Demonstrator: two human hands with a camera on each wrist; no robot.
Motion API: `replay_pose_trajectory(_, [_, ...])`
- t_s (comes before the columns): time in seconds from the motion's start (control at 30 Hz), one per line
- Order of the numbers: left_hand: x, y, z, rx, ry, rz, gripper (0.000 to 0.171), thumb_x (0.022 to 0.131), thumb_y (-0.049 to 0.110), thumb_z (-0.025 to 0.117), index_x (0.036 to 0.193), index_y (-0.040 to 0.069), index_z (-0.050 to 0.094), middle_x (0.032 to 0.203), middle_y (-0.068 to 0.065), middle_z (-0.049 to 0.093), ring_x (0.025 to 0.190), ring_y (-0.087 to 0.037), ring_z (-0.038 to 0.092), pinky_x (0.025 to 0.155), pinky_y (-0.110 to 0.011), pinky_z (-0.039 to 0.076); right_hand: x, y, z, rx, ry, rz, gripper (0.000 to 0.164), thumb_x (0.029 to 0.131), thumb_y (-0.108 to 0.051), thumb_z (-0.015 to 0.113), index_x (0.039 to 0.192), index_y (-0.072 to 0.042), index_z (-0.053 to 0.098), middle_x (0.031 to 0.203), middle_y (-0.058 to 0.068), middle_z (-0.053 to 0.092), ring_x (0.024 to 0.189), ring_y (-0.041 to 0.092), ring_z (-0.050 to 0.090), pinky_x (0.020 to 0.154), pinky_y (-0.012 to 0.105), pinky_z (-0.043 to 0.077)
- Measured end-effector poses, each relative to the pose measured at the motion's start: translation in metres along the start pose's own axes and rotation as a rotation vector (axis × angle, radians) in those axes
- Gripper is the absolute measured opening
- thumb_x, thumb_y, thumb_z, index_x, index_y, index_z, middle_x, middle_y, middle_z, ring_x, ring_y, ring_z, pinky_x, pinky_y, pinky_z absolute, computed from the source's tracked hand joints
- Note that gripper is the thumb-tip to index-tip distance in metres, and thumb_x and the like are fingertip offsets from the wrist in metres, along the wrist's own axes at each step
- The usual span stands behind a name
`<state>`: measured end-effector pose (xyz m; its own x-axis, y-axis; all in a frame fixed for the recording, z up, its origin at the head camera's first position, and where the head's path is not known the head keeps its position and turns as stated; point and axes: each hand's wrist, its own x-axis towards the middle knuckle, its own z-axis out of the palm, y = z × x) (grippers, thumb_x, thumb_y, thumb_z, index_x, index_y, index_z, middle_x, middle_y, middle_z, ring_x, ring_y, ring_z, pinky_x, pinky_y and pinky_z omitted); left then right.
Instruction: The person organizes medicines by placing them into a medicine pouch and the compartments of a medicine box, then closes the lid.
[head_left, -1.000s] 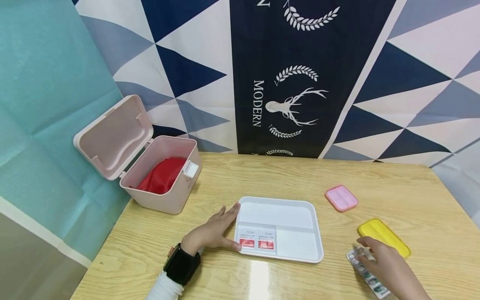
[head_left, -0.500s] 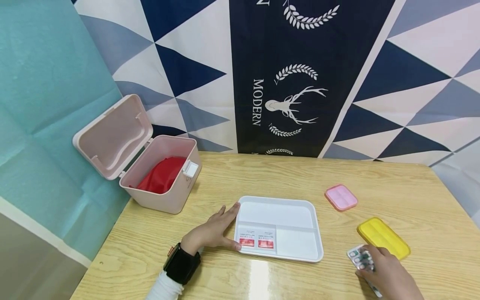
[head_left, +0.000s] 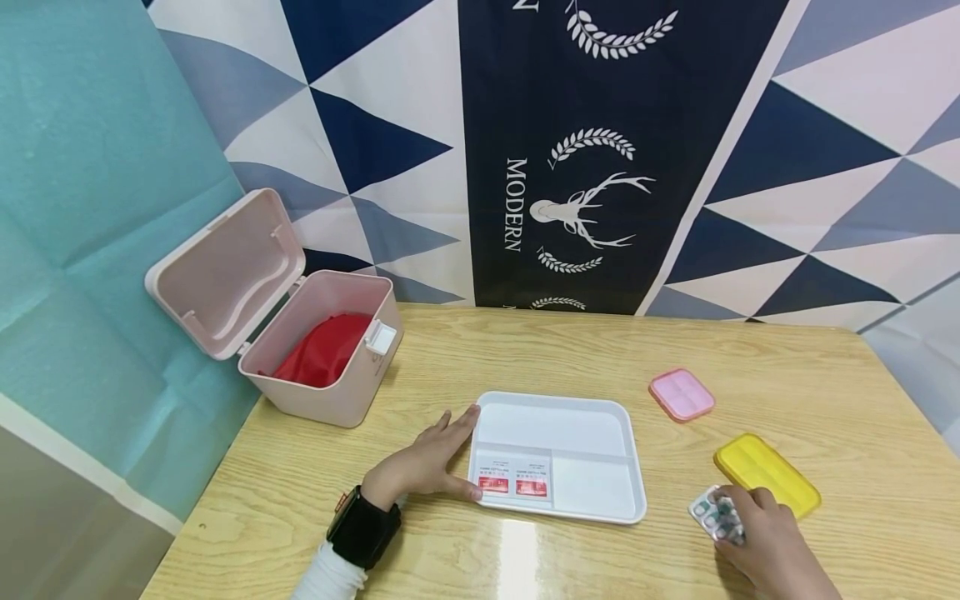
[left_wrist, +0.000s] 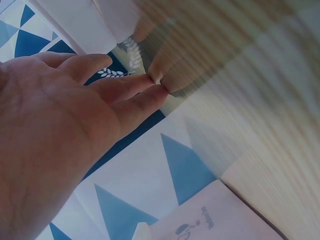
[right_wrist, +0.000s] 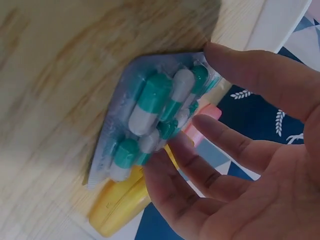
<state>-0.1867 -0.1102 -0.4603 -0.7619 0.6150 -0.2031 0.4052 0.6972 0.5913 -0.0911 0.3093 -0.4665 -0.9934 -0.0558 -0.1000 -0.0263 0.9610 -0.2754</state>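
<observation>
A blister pack of green-and-white capsules (right_wrist: 152,107) is pinched along its edges between the thumb and fingers of my right hand (head_left: 772,537), low over the table at the right. In the right wrist view several capsules show in their bubbles. My left hand (head_left: 423,462) has its fingers spread, thumb and fingertips touching the left rim of a white divided tray (head_left: 633,467). Two flat packets with red print (head_left: 531,482) lie side by side in the tray's near left compartment. In the left wrist view the left hand's fingers (left_wrist: 135,107) reach out straight onto the surface.
Just beyond the right hand lies a yellow pill case (head_left: 772,475), with a smaller pink case (head_left: 682,394) farther back. A pink box (head_left: 330,400) with its lid raised stands at the left, red cloth (head_left: 326,350) inside. A patterned backdrop (head_left: 390,125) rises behind the wooden table (head_left: 450,350).
My right hand has come down on the blister pack, gripped it and shifted it slightly, its far end now tilted toward the camera. The left hand and the tray have stayed put.
</observation>
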Motion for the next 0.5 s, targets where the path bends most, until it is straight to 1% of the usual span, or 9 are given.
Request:
replay_pose_trajectory(0.1, [0.0, -0.001, 0.0, -0.001, -0.005, 0.0, 0.109, 0.071, 0.052, 0.069, 0.148, 0.012, 0.004, 0.155, -0.003, 0.006, 0.139, -0.039, 0.002, 0.112, -0.051, 0.011, 0.001, -0.002, 0.0, -0.006, 0.004, 0.001, 0.058, 0.064, -0.018, 0.08, 0.111, 0.001, 0.052, 0.097, 0.024, 0.05, 0.079, 0.037, 0.05, 0.061, 0.046, 0.043])
replay_pose_trajectory(0.23, [0.0, -0.003, 0.0, -0.008, -0.011, 0.001, 0.108, 0.072, 0.052, 0.068, 0.148, 0.013, 0.003, 0.155, -0.003, 0.005, 0.139, -0.039, 0.001, 0.112, -0.052, 0.009, 0.003, -0.005, -0.002, -0.003, 0.009, -0.006, 0.061, 0.066, -0.018, 0.078, 0.115, 0.004, 0.049, 0.1, 0.03, 0.047, 0.079, 0.037, 0.051, 0.06, 0.047, 0.044])
replay_pose_trajectory(0.4, [0.001, -0.003, 0.0, 0.0, -0.012, 0.002, 0.108, 0.071, 0.053, 0.068, 0.148, 0.013, 0.003, 0.155, -0.002, 0.005, 0.139, -0.039, 0.002, 0.112, -0.051, 0.01, 0.008, -0.014, -0.007, 0.006, 0.07, -0.03, 0.062, 0.065, -0.014, 0.077, 0.115, 0.008, 0.048, 0.103, 0.034, 0.045, 0.081, 0.038, 0.054, 0.06, 0.049, 0.046])
replay_pose_trajectory(0.5, [0.001, -0.002, 0.0, 0.013, -0.011, -0.002, 0.109, 0.071, 0.053, 0.068, 0.148, 0.013, 0.003, 0.155, -0.002, 0.005, 0.139, -0.038, 0.002, 0.113, -0.051, 0.01, 0.011, -0.023, -0.011, 0.017, 0.114, -0.049, 0.06, 0.065, -0.013, 0.076, 0.115, 0.007, 0.05, 0.104, 0.033, 0.046, 0.082, 0.037, 0.054, 0.063, 0.051, 0.047])
